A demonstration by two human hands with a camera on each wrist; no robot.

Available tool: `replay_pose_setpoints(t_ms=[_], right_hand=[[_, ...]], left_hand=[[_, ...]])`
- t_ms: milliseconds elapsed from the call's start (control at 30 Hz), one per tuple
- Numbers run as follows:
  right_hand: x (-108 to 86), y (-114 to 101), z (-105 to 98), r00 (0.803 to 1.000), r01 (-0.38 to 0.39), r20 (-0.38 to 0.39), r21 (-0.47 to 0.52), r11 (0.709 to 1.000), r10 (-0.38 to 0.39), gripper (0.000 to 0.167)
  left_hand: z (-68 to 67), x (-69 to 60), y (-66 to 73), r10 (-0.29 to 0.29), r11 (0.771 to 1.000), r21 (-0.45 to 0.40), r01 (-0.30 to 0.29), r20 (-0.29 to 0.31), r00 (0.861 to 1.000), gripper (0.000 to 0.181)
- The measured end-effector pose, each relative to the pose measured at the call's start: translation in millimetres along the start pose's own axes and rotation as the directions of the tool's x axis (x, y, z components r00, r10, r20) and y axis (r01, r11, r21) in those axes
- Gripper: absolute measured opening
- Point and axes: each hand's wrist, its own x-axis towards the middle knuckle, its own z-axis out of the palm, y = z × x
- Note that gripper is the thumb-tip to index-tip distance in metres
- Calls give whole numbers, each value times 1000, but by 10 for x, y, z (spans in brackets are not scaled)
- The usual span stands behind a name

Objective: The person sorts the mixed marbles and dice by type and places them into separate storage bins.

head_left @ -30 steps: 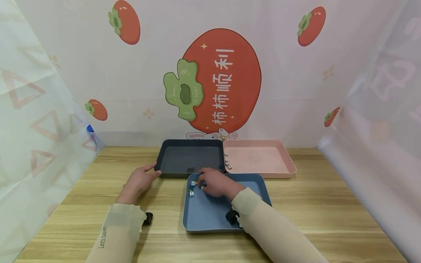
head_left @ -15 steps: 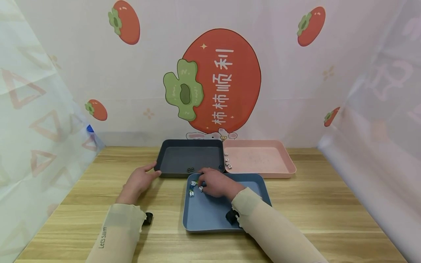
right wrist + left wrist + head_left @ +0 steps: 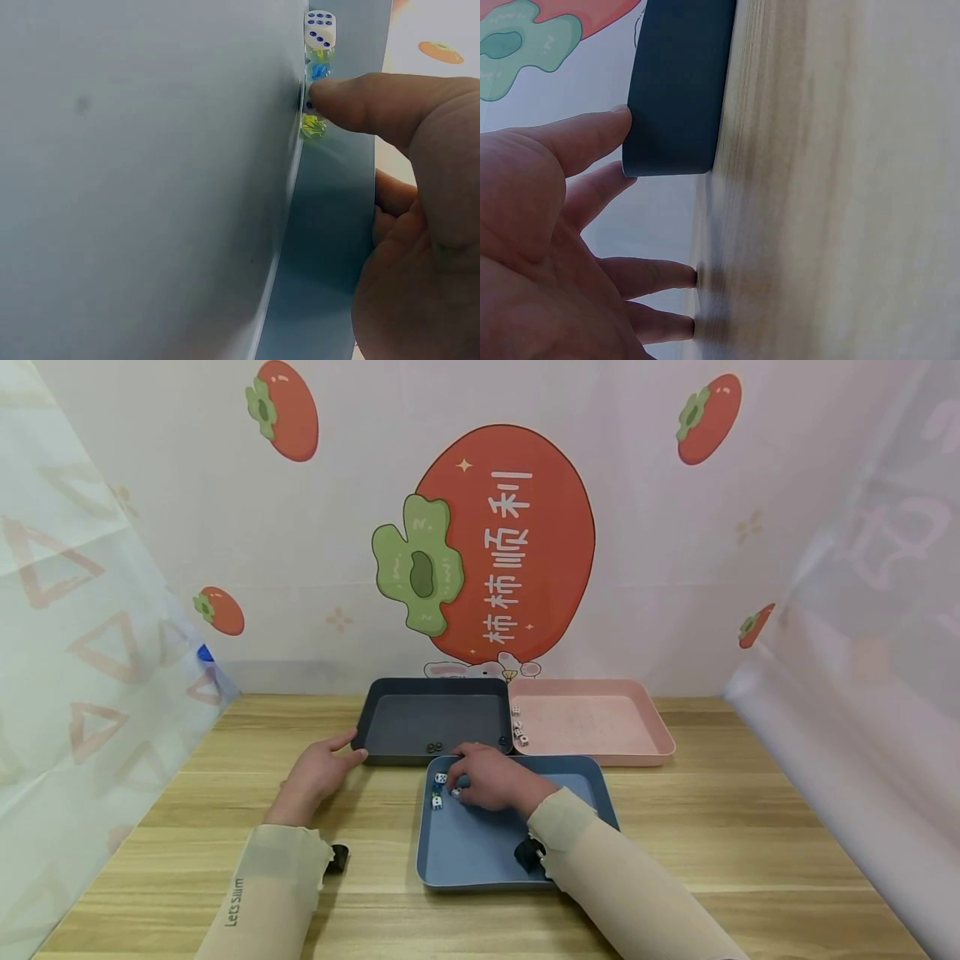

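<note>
My right hand (image 3: 491, 777) reaches into the blue tray (image 3: 480, 860), fingers curled down near its far left corner. Between thumb and fingertips it pinches a white die (image 3: 310, 105), mostly covered by the thumb in the right wrist view. Close by lie another die (image 3: 437, 802), a die (image 3: 320, 28), a blue marble (image 3: 321, 70) and a yellow-streaked marble (image 3: 313, 126). My left hand (image 3: 322, 770) rests at the near left corner of the dark grey tray (image 3: 438, 714). Its thumb and index finger touch the rim; the other fingers are extended.
Small round marbles (image 3: 434, 747) lie along the dark tray's near edge. A pink tray (image 3: 588, 718) adjoins it on the right, with several white dice (image 3: 518, 732) by its left wall. The trays stand on a wooden table (image 3: 735, 827) before a printed cloth backdrop (image 3: 645, 610).
The die at my right fingertips has shifted slightly left and nearer within the blue tray. My right fingers have moved a little; my left hand stays still.
</note>
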Motion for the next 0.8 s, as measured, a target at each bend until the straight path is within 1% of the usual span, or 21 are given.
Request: replay_pose_setpoints(t_ms=[400,633,800], right_hand=[[3,2,-5,1000,-18,-4,35,999,18,17],[-13,-8,-6,999,-25,-24,99,995,27,17],[-12,-19,-10,999,-44,-12,68,997,45,18]], left_hand=[[-8,-13,1,-7,1000,13,7,9,1000,66],[-12,-22,13,-18,1000,23,18,13,1000,68],[-10,-19,13,-2,1000,17,2,9,1000,66]])
